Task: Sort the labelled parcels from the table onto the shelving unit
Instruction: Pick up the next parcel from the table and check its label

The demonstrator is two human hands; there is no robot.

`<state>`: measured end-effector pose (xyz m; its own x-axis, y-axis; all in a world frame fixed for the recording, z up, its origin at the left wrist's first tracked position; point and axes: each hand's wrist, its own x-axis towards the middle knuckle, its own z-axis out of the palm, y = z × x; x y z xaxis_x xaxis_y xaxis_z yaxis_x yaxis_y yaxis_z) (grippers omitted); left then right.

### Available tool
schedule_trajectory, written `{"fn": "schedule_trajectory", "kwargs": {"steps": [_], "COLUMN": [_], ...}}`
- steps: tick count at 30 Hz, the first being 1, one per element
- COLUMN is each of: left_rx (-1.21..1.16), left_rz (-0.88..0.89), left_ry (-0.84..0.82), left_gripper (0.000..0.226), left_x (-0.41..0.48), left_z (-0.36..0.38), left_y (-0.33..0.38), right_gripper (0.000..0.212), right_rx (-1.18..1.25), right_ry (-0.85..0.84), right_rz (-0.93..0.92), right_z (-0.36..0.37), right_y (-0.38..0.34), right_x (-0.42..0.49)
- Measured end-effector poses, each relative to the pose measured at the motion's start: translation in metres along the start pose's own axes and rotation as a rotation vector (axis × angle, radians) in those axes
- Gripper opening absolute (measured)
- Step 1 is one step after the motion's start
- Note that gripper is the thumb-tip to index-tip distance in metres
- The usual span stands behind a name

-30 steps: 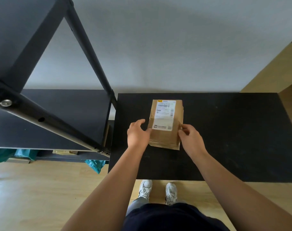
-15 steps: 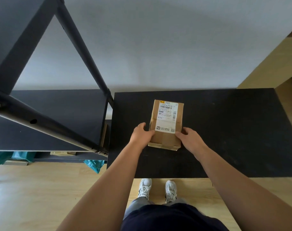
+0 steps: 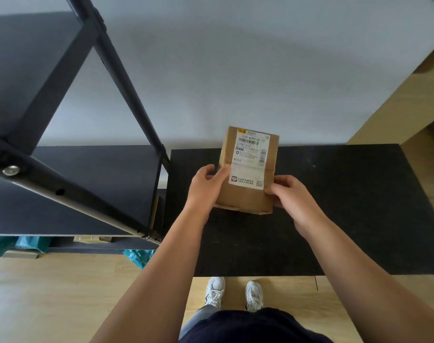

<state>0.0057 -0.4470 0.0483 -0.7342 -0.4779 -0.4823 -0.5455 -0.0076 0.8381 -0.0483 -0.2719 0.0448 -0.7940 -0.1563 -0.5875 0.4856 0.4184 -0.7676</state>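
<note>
**Parcel held in both hands, shelf at 9 o'clock**

The brown parcel (image 3: pixel 248 184) is clasped between the left hand (image 3: pixel 206 186) and right hand (image 3: pixel 289 195), apparently raised off the table (image 3: pixel 359 206). Its long axis runs 12 to 6, label up. The shelving unit (image 3: pixel 87 184) lies toward 9 o'clock, nearer the left hand
</note>
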Motion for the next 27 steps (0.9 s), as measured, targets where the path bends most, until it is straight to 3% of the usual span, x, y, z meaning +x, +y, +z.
{"fn": "schedule_trajectory", "kwargs": {"steps": [4, 7, 11, 16, 27], "left_rx": [-0.093, -0.142, -0.202, -0.289, -0.255], "left_rz": [0.085, 0.162, 0.246, 0.377, 0.599], "left_ry": [-0.028, -0.053, -0.055, -0.118, -0.236], "left_gripper": [0.061, 0.056, 0.067, 0.052, 0.051], "left_x": [-0.014, -0.027, -0.047, -0.068, -0.075], "left_z": [-0.016, -0.028, -0.041, -0.048, -0.056], "left_y": [0.028, 0.045, 0.065, 0.088, 0.100], "right_gripper": [0.060, 0.044, 0.035, 0.029, 0.043], "right_rx": [0.065, 0.076, 0.156, 0.245, 0.372], "right_ry": [-0.027, -0.043, -0.018, 0.000, 0.035], "right_rz": [-0.164, -0.278, -0.380, -0.495, -0.668], "right_z": [-0.012, -0.022, -0.033, -0.044, -0.057], "right_y": [-0.029, -0.047, -0.065, -0.082, -0.087], "right_x": [-0.023, -0.043, -0.067, -0.090, -0.100]}}
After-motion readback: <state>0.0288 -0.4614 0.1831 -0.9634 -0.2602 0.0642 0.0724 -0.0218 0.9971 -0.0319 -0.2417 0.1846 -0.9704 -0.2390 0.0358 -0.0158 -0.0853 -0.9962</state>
